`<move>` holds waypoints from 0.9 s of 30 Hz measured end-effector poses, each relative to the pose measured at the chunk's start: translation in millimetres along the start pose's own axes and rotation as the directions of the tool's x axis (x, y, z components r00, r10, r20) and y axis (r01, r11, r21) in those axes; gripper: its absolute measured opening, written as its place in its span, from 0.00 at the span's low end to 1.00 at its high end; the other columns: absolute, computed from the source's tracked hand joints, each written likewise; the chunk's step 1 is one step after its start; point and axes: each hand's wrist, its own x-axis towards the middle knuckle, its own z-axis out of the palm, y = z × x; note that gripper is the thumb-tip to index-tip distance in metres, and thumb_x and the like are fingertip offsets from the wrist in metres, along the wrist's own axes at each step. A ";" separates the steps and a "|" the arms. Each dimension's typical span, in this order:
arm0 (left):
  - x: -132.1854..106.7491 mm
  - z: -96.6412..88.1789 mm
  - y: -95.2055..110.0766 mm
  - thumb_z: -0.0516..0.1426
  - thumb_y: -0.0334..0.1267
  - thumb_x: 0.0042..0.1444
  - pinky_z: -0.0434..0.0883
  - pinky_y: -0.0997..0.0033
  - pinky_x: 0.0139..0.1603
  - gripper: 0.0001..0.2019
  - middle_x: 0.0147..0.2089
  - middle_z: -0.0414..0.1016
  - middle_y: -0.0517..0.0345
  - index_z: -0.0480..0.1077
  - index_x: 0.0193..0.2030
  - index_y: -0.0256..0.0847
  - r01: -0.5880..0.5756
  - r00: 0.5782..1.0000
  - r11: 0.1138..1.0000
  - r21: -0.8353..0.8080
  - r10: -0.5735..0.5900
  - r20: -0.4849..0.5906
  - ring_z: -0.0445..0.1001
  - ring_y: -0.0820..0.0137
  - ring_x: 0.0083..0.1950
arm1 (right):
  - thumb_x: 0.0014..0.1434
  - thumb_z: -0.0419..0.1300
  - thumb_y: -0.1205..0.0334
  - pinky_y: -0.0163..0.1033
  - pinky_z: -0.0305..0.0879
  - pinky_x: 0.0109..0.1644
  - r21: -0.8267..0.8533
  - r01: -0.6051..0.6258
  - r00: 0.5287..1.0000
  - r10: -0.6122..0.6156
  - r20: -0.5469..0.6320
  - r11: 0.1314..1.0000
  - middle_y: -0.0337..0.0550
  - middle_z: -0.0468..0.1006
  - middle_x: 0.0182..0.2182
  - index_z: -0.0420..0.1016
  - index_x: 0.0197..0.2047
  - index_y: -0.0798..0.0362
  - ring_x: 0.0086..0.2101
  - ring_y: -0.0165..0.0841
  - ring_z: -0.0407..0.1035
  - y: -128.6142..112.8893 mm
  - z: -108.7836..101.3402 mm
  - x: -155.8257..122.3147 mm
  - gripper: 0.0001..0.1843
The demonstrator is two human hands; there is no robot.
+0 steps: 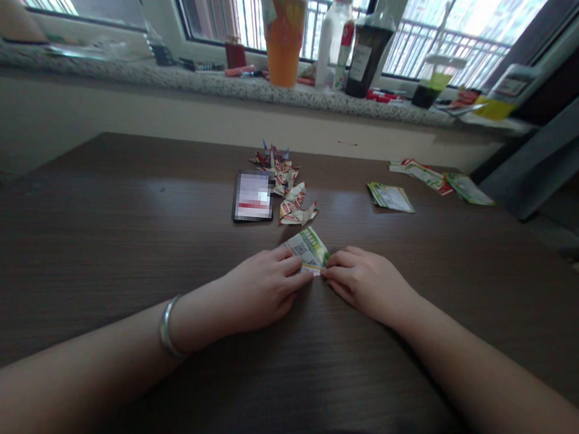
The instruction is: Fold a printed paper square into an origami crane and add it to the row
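Note:
A small piece of printed green and white paper (308,246) lies on the table between my hands, turned so that one corner points away from me. My left hand (264,287), with a silver bangle at the wrist, presses its curled fingers on the paper's left and near edges. At the right corner, my right hand (367,282) pinches the same paper between thumb and fingers. Part of the sheet is hidden under the left fingers. Just beyond it sit folded red and cream paper pieces (294,207) in a bunched row. Beside them lies a dark-edged device (253,197) with a blurred screen.
A stack of printed papers (391,197) lies on the brown table (118,230) at the back right, near a red and green strip (426,175) and another green paper (469,190). Behind, the stone windowsill (180,81) carries an orange-filled container (285,39), a dark bottle (367,59) and clutter.

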 end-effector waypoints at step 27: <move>1.1 6.4 2.3 0.51 0.33 0.61 0.68 0.58 0.50 0.14 0.45 0.72 0.49 0.69 0.52 0.36 -0.035 0.999 0.988 0.148 0.035 -0.001 0.69 0.60 0.47 | 0.63 0.54 0.64 0.36 0.58 0.37 -0.092 -0.007 0.997 0.015 0.078 0.996 0.42 0.76 0.40 0.75 0.36 0.51 0.38 0.33 0.69 6.1 -3.8 2.4 0.08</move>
